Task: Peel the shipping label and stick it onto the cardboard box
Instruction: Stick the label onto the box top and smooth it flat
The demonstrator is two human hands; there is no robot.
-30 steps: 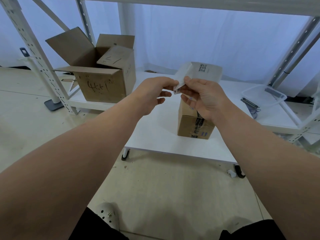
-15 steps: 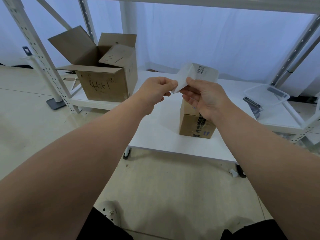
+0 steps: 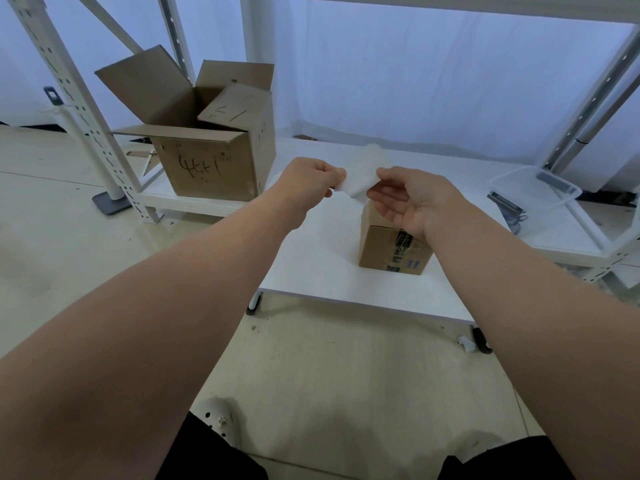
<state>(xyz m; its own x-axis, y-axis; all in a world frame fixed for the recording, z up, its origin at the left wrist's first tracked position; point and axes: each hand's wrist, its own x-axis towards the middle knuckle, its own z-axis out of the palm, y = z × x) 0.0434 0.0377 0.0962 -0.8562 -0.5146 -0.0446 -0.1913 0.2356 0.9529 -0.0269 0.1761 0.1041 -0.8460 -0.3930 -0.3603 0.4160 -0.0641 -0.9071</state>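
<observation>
Now both grips pinch the shipping label (image 3: 360, 178), left hand (image 3: 311, 181) and right hand (image 3: 408, 199) at opposite ends; the cardboard box (image 3: 391, 247) sits directly below the right grip, nearer it.

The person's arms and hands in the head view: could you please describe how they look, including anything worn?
Both forearms are bare, with no sleeves in view. The left hand and right hand wear no gloves, and no rings, watch or markings show.
</observation>
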